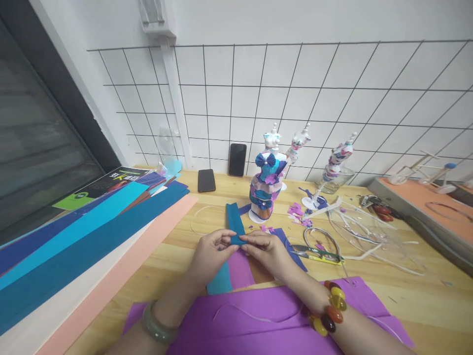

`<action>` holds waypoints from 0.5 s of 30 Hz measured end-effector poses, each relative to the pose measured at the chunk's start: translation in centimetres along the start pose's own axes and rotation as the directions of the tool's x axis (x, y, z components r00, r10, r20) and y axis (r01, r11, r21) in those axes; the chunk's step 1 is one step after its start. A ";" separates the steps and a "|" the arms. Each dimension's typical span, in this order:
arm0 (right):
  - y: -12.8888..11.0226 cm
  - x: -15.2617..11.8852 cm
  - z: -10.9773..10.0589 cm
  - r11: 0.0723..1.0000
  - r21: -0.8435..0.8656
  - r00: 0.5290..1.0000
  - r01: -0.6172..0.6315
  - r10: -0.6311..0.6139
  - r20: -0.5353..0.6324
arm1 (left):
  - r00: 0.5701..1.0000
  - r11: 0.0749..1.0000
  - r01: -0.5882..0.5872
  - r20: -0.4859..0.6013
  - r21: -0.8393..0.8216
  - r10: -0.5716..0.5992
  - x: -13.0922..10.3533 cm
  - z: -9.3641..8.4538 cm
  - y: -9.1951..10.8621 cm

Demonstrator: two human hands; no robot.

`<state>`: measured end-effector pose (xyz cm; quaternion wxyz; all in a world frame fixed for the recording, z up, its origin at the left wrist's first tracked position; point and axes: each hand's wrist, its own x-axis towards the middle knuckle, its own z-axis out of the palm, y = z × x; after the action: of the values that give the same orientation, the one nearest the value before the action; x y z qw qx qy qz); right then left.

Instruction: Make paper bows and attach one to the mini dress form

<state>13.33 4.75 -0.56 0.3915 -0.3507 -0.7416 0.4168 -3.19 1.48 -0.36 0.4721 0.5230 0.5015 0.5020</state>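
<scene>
Between my two hands is a strip of dark teal crepe paper (234, 219), its far end lying away from me on the table. My left hand (214, 251) pinches its near end from the left, thumb against fingers. From the other side my right hand (266, 251) pinches the same end, the fingertips of both hands almost meeting. Beneath the hands lie a light blue strip (220, 278), a purple strip (240, 270) and a brown strip (260, 272). Just beyond stands a small dress form (266, 185) clothed in blue, pink and purple paper with a bow.
Scissors (318, 254) and a wire coil lie right of my hands, near paper scraps (295, 211). Long coloured paper sheets (92, 246) cover the left side. Two phones (237, 160) are at the back. Purple paper (266, 315) lies in front of me. An orange-topped box (436, 197) stands right.
</scene>
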 end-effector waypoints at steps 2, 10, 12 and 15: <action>0.1 0.0 -0.1 0.999 -0.034 1.000 0.029 -0.029 0.008 | 1.000 1.000 0.005 -0.012 -0.001 -0.005 0.0 -0.1 0.0; 0.2 0.0 -0.2 0.990 -0.098 0.995 0.099 -0.095 0.037 | 1.000 1.000 -0.005 0.000 -0.011 0.005 0.0 -0.2 -0.6; 0.2 0.0 -0.3 0.989 -0.103 0.994 0.102 -0.098 0.041 | 1.000 1.000 -0.003 0.001 -0.012 0.003 0.1 -0.2 -0.6; 0.1 0.0 -0.3 0.986 -0.116 0.992 0.117 -0.111 0.058 | 1.000 1.000 -0.016 -0.007 0.025 0.016 0.1 -0.2 -0.5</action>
<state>13.60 4.93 -0.57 0.3739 -0.3198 -0.7938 0.3575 -3.42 1.58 -0.86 0.4599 0.5311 0.5049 0.5014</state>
